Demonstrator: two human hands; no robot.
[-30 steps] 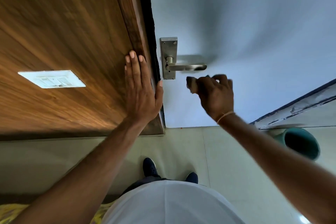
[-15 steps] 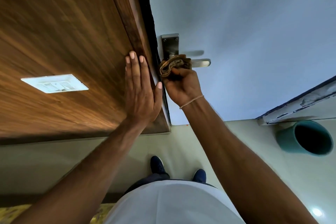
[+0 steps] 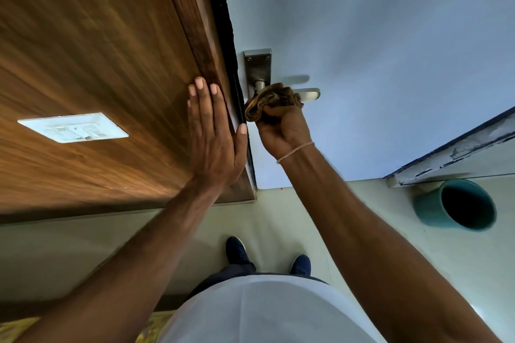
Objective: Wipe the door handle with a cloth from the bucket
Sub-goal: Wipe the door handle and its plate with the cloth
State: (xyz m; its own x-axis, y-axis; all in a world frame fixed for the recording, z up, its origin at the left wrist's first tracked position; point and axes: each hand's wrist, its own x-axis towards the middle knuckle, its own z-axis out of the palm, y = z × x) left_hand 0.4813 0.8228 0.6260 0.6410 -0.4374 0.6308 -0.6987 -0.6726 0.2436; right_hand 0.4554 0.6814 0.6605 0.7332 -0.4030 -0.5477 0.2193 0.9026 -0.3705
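A metal lever door handle (image 3: 308,94) on a steel backplate (image 3: 258,67) sits on the pale blue door (image 3: 376,50). My right hand (image 3: 281,131) is closed around a bunched brown cloth (image 3: 267,101) and presses it over the inner part of the lever; only the lever's free end shows. My left hand (image 3: 214,133) lies flat, fingers together, on the wooden door frame (image 3: 200,36) just left of the handle. The teal bucket (image 3: 457,205) stands on the floor at the right.
A wood-panelled wall (image 3: 83,50) with a white switch plate (image 3: 73,127) fills the left. Pale floor tiles (image 3: 278,217) lie below, with my dark shoes (image 3: 237,252) on them. A worn white ledge (image 3: 457,147) runs above the bucket.
My right hand has risen with the cloth from below the lever onto it, then slid slightly outward along the handle. The left hand has stayed flat on the frame.
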